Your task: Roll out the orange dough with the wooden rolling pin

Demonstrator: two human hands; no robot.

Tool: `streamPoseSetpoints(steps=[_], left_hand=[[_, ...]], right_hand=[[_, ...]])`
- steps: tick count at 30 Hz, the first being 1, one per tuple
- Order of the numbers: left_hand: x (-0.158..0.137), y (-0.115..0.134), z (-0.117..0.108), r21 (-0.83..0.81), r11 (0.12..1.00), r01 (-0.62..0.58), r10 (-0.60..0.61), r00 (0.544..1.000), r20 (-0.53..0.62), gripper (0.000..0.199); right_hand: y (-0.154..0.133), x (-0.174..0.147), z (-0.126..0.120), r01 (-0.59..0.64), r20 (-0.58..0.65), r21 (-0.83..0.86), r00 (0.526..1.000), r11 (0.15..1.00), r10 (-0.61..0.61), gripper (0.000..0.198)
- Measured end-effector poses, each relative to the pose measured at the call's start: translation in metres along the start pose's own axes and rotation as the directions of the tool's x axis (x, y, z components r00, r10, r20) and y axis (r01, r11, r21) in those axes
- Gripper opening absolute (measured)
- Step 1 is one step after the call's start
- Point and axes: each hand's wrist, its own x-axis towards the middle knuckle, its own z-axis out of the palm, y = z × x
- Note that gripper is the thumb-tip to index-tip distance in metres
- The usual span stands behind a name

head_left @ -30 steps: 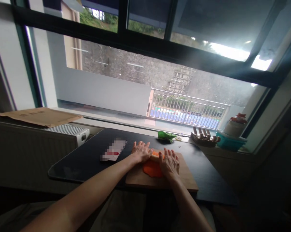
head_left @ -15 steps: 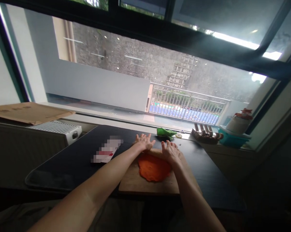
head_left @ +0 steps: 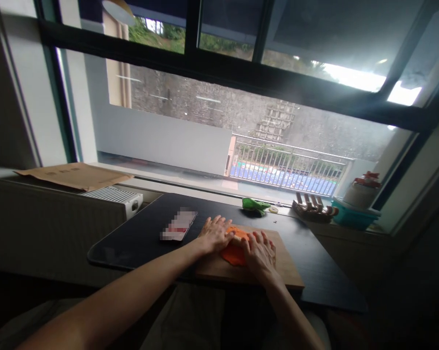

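Observation:
A flattened sheet of orange dough or clay (head_left: 234, 256) lies on a wooden board (head_left: 288, 265). Across it runs a pale rolling pin (head_left: 238, 239), of which only a short middle part shows between my hands. My left hand (head_left: 216, 235) rests palm down over the pin's left part, fingers stretched forward and apart. Over the right part lies my right hand (head_left: 260, 250), also flat with its fingers extended. Neither hand's fingers wrap round the pin. Both hands cover the pin's ends and the sides of the orange sheet.
A dark table (head_left: 139, 243) carries the board. A pixelated flat object (head_left: 179, 226) lies left of it. Behind the board are a green crumpled item (head_left: 255, 205) and a small round thing (head_left: 273, 210). A brown rack (head_left: 312, 209) and a teal tub (head_left: 354, 214) stand by the window.
Both hands have come back towards me with the rolling pin, from the sheet's far edge to its middle. Orange now shows beyond the pin. The camera view has shifted a little.

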Motion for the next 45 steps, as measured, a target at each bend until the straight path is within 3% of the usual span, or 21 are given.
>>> streamPoseSetpoints(steps=[8, 11, 16, 24, 27, 30, 37, 41, 45], left_hand=[[0.074, 0.003, 0.003, -0.052, 0.991, 0.123, -0.12, 0.991, 0.066, 0.062], [0.089, 0.002, 0.005, -0.064, 0.988, 0.14, -0.135, 0.988, 0.069, 0.066], [0.073, 0.003, 0.006, -0.07, 0.992, 0.109, -0.105, 0.992, 0.065, 0.065], [-0.019, -0.007, -0.002, -0.058, 0.993, -0.104, 0.104, 0.995, -0.005, 0.058], [-0.032, -0.008, 0.0, -0.058, 0.989, -0.136, 0.133, 0.99, -0.041, 0.061], [-0.013, -0.004, 0.002, -0.047, 0.995, -0.093, 0.092, 0.996, -0.016, 0.061], [0.077, 0.007, 0.007, -0.054, 0.996, 0.069, -0.069, 0.998, -0.011, 0.056], [0.079, 0.001, 0.014, -0.059, 0.997, 0.056, -0.066, 0.979, -0.194, 0.048], [0.056, -0.011, 0.018, -0.05, 0.999, -0.016, 0.0, 0.952, -0.307, 0.042]], right_hand=[[0.01, 0.067, -0.01, -0.071, 0.102, 0.001, 0.992, 0.997, 0.071, 0.047], [0.015, 0.081, -0.01, -0.065, 0.138, -0.001, 0.988, 0.998, 0.065, 0.044], [0.012, 0.062, -0.01, -0.048, 0.116, 0.001, 0.992, 0.999, 0.048, 0.047], [-0.003, -0.03, -0.007, 0.048, 0.032, -0.004, 0.998, 0.999, -0.048, 0.053], [0.001, -0.041, 0.0, 0.106, -0.029, -0.017, 0.994, 0.994, -0.107, 0.056], [0.007, -0.018, 0.004, 0.064, -0.031, -0.03, 0.997, 0.997, -0.065, 0.054], [0.017, 0.069, -0.001, -0.091, -0.006, 0.012, 0.996, 0.996, 0.091, 0.049], [0.028, 0.066, -0.001, -0.013, -0.13, 0.025, 0.991, 1.0, 0.016, 0.038], [0.045, 0.036, 0.007, 0.181, -0.343, -0.03, 0.922, 0.983, -0.18, 0.028]])
